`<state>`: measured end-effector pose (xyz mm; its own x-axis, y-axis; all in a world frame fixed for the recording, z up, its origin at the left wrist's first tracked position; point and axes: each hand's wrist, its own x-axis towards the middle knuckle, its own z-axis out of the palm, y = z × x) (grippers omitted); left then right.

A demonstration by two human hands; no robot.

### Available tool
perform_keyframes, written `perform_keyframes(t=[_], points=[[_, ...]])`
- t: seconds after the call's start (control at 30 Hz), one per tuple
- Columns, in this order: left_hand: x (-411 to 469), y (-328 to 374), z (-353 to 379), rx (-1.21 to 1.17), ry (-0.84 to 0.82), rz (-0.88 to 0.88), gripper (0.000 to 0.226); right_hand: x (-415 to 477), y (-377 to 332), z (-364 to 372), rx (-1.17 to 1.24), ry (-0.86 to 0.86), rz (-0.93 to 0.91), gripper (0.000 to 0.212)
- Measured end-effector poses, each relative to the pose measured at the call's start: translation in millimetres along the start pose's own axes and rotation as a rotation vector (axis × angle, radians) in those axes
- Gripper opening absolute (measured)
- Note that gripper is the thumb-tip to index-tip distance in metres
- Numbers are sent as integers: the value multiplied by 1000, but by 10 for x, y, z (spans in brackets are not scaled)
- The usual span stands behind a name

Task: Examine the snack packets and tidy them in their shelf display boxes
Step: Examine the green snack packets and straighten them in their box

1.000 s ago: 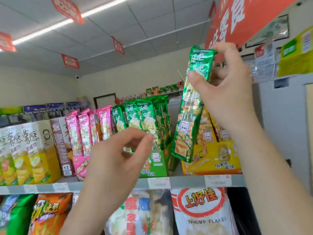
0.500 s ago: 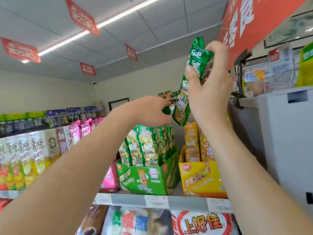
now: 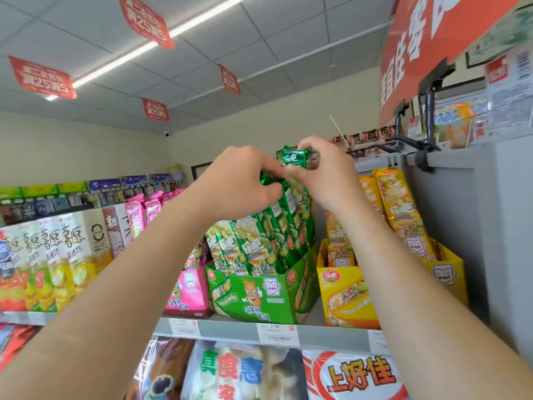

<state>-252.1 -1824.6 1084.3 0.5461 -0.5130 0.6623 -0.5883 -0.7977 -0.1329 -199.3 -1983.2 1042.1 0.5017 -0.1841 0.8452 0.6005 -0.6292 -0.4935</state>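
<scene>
Head view shows the right hand [image 3: 326, 174] pinching the top of a green packet [image 3: 294, 158], lowering it into the green display box [image 3: 259, 293]; the left hand [image 3: 242, 183] grips neighbouring packet tops. Next, I'd judge: seat it upright among them.

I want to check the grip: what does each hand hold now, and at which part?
The right hand pinches a green snack packet at its top edge. The left hand grips the tops of the green packets standing in the green display box.
</scene>
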Motion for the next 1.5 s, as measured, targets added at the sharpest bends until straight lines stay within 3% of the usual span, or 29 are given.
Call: perform_keyframes(t=[0.17,0.23,0.37,0.47,0.57,0.67,0.73,0.87,1.0,1.07,1.17,1.23,1.37,1.5], points=[[-21,-11,-42,-19,-86,39,42,18,-4,21,-24,-146,37,13],[-46,-81,-104,-51,-137,51,59,17,10,14,-23,-194,61,9],[-159,-318,-298,-121,-397,29,99,21,64,20,-12,-293,117,6],[-173,-389,-285,-147,-360,-8,85,43,108,30,-23,-358,155,5],[-136,-358,-178,-263,-260,-54,64,54,99,20,-12,-419,212,21],[-96,-368,-91,-261,-207,-59,66,24,88,22,48,-523,324,38],[-78,-383,-45,-167,-202,-39,70,5,90,23,84,-505,349,45],[-56,-361,44,20,-196,13,73,-49,-51,-53,221,-376,242,70],[-36,-315,113,128,-134,96,71,-79,-194,-88,136,-540,152,105],[-43,-321,122,88,-152,89,76,-81,-174,-77,118,-583,130,94],[-101,-341,51,-143,-143,19,84,-75,-93,-32,160,-536,99,54],[-149,-374,-19,-256,-51,-5,80,-65,-54,-42,89,-524,85,48],[-244,-488,-123,5,100,-12,56,-145,-104,-75,137,-546,31,51],[-321,-557,-15,198,-25,17,51,-458,-213,55,-36,-163,-168,38]])
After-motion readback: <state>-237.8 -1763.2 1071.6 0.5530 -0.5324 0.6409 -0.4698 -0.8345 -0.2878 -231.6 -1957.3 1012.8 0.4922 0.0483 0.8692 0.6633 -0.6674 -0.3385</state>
